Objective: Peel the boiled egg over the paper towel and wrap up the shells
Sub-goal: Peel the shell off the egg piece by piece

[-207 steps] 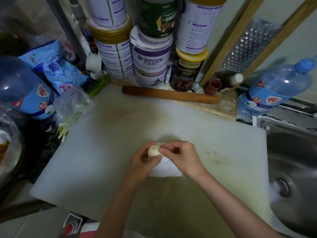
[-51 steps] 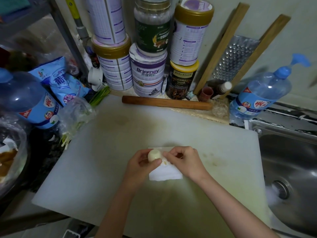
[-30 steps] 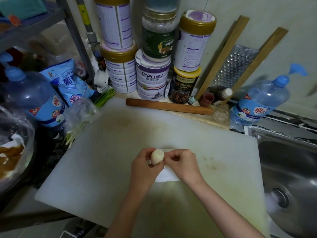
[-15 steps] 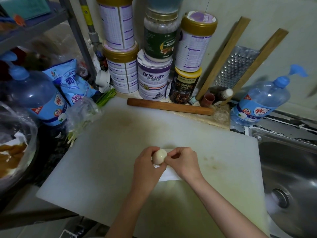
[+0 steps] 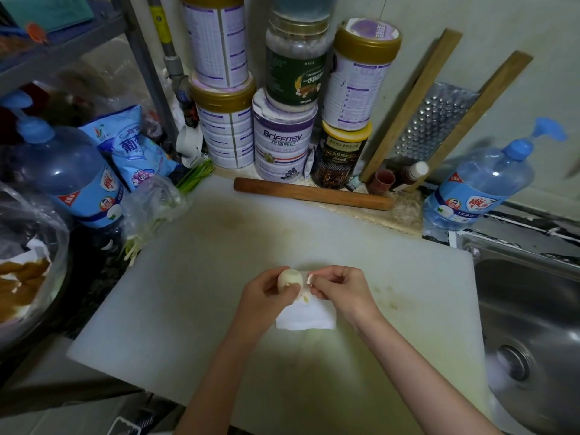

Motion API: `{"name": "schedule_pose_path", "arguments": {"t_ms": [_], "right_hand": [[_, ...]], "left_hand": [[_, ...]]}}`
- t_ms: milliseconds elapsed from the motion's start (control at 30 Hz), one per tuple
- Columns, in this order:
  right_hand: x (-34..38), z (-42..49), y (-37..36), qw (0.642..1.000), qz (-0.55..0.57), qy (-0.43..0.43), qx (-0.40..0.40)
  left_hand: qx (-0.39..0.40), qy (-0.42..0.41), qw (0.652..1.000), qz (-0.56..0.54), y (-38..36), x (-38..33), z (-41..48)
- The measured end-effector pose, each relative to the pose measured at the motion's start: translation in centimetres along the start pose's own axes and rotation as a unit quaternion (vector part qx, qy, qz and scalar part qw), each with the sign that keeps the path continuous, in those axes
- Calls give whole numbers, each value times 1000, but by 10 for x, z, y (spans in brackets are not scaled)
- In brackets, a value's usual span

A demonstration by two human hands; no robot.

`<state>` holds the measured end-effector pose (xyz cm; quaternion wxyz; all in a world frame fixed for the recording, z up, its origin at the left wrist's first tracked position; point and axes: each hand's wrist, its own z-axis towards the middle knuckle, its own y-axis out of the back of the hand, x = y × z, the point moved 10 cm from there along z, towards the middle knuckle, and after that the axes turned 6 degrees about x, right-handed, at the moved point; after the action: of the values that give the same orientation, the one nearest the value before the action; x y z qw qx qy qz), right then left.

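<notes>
Fig., near to far. We are working w/ both hands over the cutting board (image 5: 188,293). Our left hand (image 5: 266,298) is curling fingers & thumb round the egg (image 5: 290,278), holding it above the far-left corner of the paper towel (image 5: 309,317). Our right hand (image 5: 340,288), just beside the egg, is pinching a small shell piece (image 5: 310,279) btw. thumb & fingertips. Shell bits (image 5: 303,298) are lying on the towel, approx. btw. the two hands. The towel is lying flat on the board, near its middle. At the board's far edge a rolling pin (image 5: 314,194) is lying crosswise. Behind it, stacked tins (image 5: 282,146) are standing against the wall. At right, a grater (image 5: 436,120) is leaning on the wall. A sink (image 5: 533,309) is sitting beside the board, w/ a blue pump bottle (image 5: 480,183) behind it.
</notes>
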<state>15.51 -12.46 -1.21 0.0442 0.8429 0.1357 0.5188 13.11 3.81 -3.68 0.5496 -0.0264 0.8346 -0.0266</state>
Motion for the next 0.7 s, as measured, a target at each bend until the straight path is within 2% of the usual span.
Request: {"name": "schedule_pose_path", "arguments": {"t_ms": [167, 267, 367, 567, 700], "right_hand": [[-2, 2, 0, 994, -98, 26, -31], [7, 2, -1, 994, -93, 55, -32], [14, 1, -8, 995, -76, 67, 8], [16, -2, -8, 996, -69, 60, 1], [21, -6, -10, 990, -117, 82, -17]], "left_hand": [[5, 26, 996, -88, 1, 14, 2], [20, 29, 994, -105, -2, 16, 2], [20, 32, 992, -120, -1, 17, 3], [43, 8, 996, -76, -8, 8, 0], [5, 2, 1000, 9, -6, 3, 0]]}}
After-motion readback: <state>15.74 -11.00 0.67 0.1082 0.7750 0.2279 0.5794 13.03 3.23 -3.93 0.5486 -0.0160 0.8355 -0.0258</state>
